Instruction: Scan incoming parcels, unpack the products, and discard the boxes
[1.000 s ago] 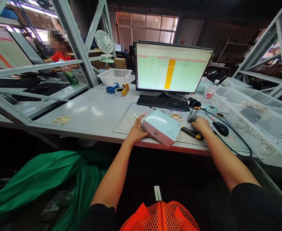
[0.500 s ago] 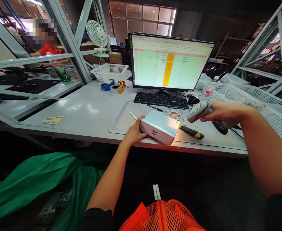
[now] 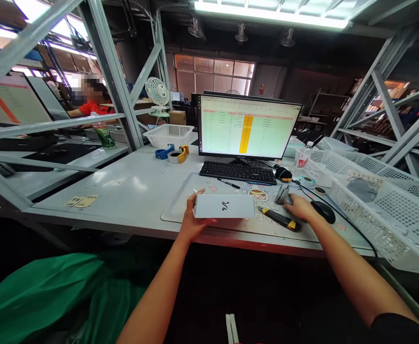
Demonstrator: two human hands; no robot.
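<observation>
My left hand [image 3: 191, 220] grips the left end of a white box [image 3: 224, 206] with a small black mark, held upright near the front edge of the desk. My right hand [image 3: 300, 208] rests on the desk with its fingers around a grey barcode scanner [image 3: 284, 195] that lies on the mat. A black and yellow utility knife [image 3: 279, 219] lies between the box and my right hand. A black mouse [image 3: 323, 211] sits just right of that hand.
A monitor [image 3: 247, 126] with a spreadsheet and a black keyboard [image 3: 238, 172] stand behind. White mesh baskets [image 3: 376, 203] fill the right side. Tape dispensers [image 3: 173, 153], a small fan [image 3: 158, 93] and another basket [image 3: 169, 135] are at the back left. Green sheeting [image 3: 52, 294] lies below. A person sits far left.
My right hand lifted the scanner toward the box, then brought it back down onto the desk. My left hand turned the box up so its marked face shows. The view tilted upward.
</observation>
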